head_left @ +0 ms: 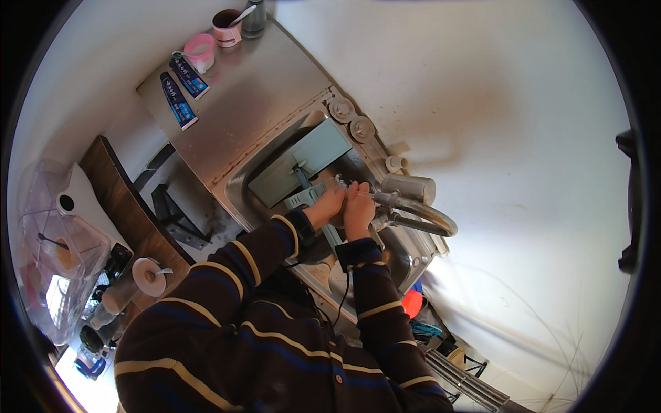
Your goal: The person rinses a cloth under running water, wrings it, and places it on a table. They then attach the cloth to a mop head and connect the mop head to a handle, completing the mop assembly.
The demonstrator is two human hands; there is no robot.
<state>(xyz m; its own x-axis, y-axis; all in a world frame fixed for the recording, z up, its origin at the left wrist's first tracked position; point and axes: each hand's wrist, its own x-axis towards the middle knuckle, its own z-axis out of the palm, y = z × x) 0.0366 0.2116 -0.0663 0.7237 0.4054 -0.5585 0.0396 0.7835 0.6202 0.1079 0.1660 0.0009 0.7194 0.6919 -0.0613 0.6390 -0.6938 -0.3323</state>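
Observation:
My left hand (pixel 327 206) and my right hand (pixel 358 212) are close together over the steel sink (pixel 237 189), beside the metal tap (pixel 406 208). Fingers of both hands are bent and drawn in around something small; a whitish, shiny bit shows at their tips, too small to name. Under and beyond them a grey-green plastic panel (pixel 323 148) leans in the basin. A smaller pale green plastic piece (pixel 303 196) with slots lies close to my left hand. Part of the basin is hidden by my hands and sleeves.
On the steel counter (pixel 255 89) are two blue tubes (pixel 179 102), a pink cup (pixel 200 49) and a pink mug (pixel 227 31). A metal cylinder (pixel 413 187) stands behind the tap. Round lids (pixel 341 110) line the wall edge. A wooden shelf (pixel 113 179) is at left.

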